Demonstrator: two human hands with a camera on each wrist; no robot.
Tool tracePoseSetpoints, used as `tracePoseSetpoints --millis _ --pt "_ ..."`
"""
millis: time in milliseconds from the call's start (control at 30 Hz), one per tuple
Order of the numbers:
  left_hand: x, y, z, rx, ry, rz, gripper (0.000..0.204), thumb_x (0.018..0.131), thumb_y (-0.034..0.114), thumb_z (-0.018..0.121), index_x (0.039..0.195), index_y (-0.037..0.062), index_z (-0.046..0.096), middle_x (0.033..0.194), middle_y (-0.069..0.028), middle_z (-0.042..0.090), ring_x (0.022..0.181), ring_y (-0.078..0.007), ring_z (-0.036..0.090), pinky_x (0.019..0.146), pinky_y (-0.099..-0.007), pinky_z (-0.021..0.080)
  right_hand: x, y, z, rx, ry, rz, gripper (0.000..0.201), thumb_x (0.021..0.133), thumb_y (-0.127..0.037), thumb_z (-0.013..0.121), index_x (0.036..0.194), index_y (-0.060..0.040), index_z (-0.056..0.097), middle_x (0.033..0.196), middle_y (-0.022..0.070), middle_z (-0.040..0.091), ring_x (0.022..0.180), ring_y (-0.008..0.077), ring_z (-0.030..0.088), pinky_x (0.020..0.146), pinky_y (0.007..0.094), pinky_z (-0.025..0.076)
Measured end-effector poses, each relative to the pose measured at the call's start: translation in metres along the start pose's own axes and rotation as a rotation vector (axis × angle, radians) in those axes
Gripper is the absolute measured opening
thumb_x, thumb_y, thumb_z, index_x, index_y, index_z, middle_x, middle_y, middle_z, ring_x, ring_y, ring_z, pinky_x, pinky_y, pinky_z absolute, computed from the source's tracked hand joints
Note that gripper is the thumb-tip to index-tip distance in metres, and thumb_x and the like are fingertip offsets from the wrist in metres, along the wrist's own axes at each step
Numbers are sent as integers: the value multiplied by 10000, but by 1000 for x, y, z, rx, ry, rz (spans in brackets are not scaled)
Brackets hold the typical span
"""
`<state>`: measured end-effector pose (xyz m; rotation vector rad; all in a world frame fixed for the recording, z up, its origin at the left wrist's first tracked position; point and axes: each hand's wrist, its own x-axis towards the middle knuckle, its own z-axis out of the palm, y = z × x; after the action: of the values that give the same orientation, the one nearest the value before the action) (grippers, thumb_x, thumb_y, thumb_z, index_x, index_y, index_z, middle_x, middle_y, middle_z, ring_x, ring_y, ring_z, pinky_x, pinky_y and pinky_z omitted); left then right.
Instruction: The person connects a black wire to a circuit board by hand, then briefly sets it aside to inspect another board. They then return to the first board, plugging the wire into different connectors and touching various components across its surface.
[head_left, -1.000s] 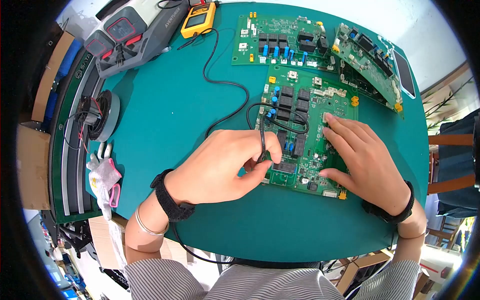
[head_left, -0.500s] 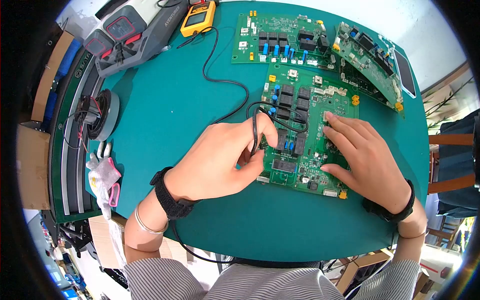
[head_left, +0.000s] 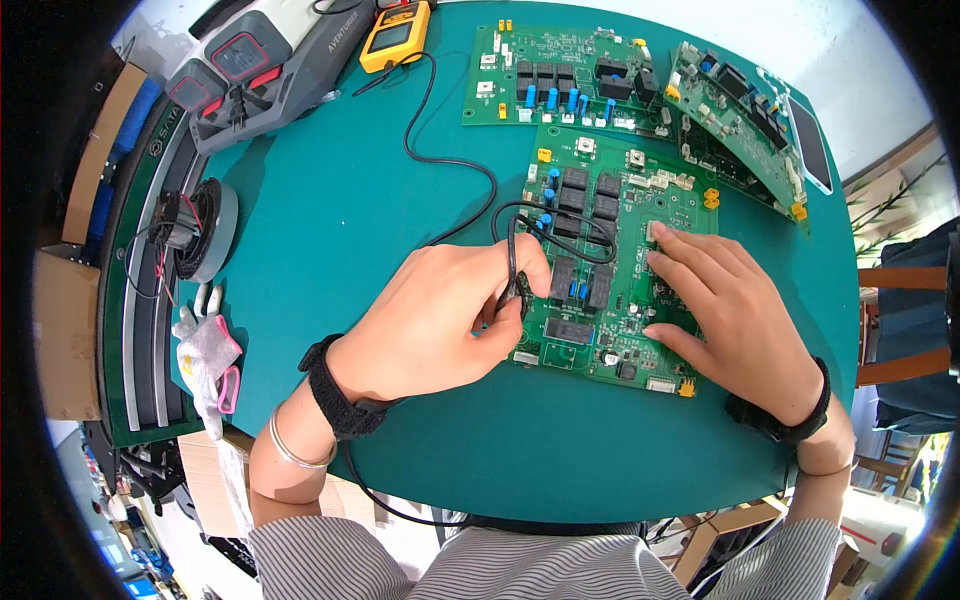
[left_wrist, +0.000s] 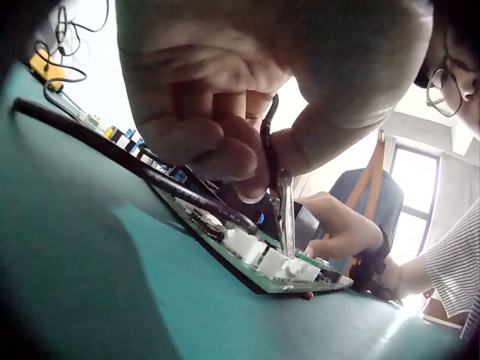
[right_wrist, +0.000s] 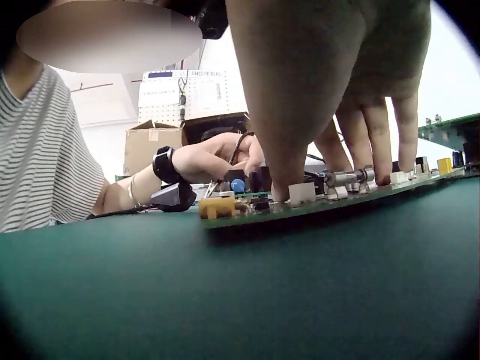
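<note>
A green circuit board lies on the table in front of the person. Over its left edge, the left hand pinches a black test lead with thumb and forefinger. From those fingertips a slim metal clip points down, its tip right at a white connector on the board's edge in the left wrist view. The lead's black cable loops over the board's dark relays. The right hand rests on the board's right side, fingers extended, thumb and fingertips on its parts.
Two more boards, one flat and one tilted, lie behind. A yellow handheld meter stands at the back. Beside the tilted board is a phone. To the left are a round speaker-like part and a glove.
The left hand has shifted slightly left, from over the relays to the board's left edge, still pinching the lead. The right hand stays in nearly the same place.
</note>
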<state>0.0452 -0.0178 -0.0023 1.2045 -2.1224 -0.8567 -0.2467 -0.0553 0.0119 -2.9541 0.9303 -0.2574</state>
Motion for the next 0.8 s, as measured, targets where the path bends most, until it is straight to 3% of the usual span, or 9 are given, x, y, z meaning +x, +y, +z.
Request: tracePoseSetpoints --millis 800 --pt "0 2 -1 41 65 -45 214 849 -66 634 1014 70 623 640 -9 464 505 -114 516 491 -287 370 0 2 0 29 6 1 528 842 -252 797 1236 48 613 1393 206 602 1245 351 588 1079 443 466"
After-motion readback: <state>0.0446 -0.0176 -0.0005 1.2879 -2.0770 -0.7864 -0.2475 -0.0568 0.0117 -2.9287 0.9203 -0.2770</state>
